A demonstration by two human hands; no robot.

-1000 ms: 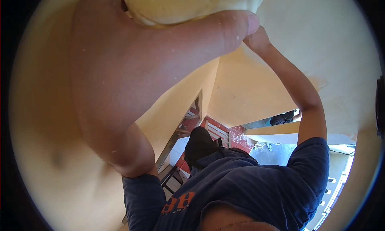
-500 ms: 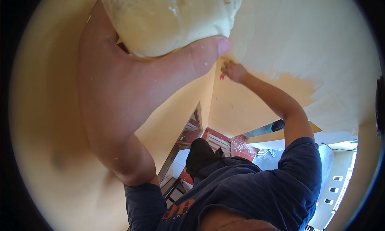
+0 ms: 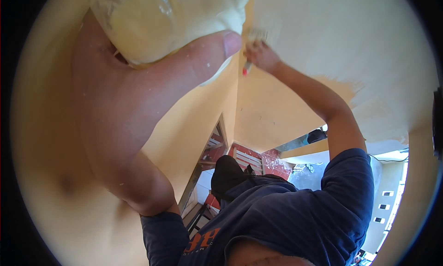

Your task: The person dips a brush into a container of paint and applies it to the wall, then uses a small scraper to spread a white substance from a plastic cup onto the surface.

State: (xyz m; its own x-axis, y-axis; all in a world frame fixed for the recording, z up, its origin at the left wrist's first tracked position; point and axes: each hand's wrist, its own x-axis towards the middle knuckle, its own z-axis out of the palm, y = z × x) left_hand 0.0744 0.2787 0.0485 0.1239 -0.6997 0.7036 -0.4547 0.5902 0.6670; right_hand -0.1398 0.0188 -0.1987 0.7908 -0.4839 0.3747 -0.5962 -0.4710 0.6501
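Observation:
My left hand (image 3: pixel 124 95), close to the camera, is wrapped round a see-through tub of cream-coloured paint (image 3: pixel 170 23). The thumb lies along the tub's lower edge, and the top of the tub is cut off by the frame. Further off, my right hand (image 3: pixel 263 56) grips a paintbrush (image 3: pixel 257 34) by its handle. The bristles point up at the wall near the corner, and the red handle end (image 3: pixel 245 72) sticks out below the fingers. Blur hides whether the bristles touch the wall.
A yellowish wall (image 3: pixel 207 118) runs along the left. The wall on the right has a pale coated area (image 3: pixel 332 35) above an orange-tan patch (image 3: pixel 341 87). Below are a doorway frame (image 3: pixel 220 127), red floor tiles (image 3: pixel 277 169) with white splashes, and a dark metal frame (image 3: pixel 198 217).
My right hand has moved up and slightly left with the paintbrush, and its bristles now show. My left hand and the paint tub have shifted left in view.

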